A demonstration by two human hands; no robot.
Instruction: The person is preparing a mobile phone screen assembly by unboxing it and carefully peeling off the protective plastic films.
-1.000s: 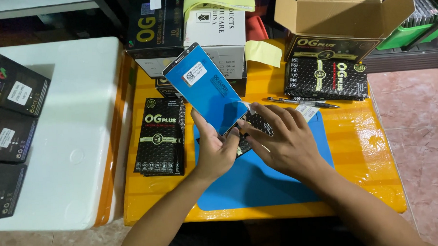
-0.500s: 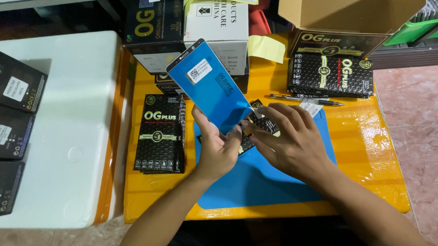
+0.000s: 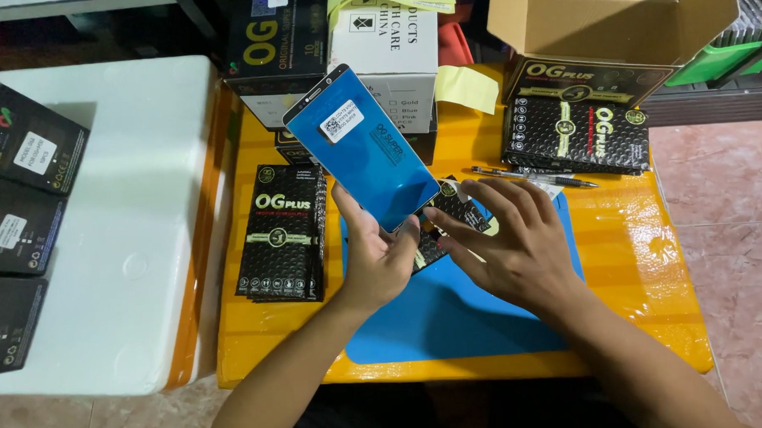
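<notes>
My left hand (image 3: 381, 252) holds a phone screen panel (image 3: 361, 147) covered in blue protective film with a white sticker near its top; the panel tilts up and to the left above the table. My right hand (image 3: 510, 239) hovers flat, fingers spread, over a black printed packet (image 3: 453, 213) lying on the blue mat (image 3: 452, 313). The right fingertips reach toward the panel's lower edge. Whether they touch the packet is unclear.
A stack of black packets (image 3: 282, 234) lies left of the mat on the yellow table (image 3: 628, 264). More black packets (image 3: 576, 127), a pen (image 3: 532, 177), an open cardboard box (image 3: 610, 16), white and black cartons stand at the back. A white foam block (image 3: 128, 231) holds black boxes at left.
The left hand has kept the panel raised, tilting it slightly. The right hand has shifted a little and flattened over the packet.
</notes>
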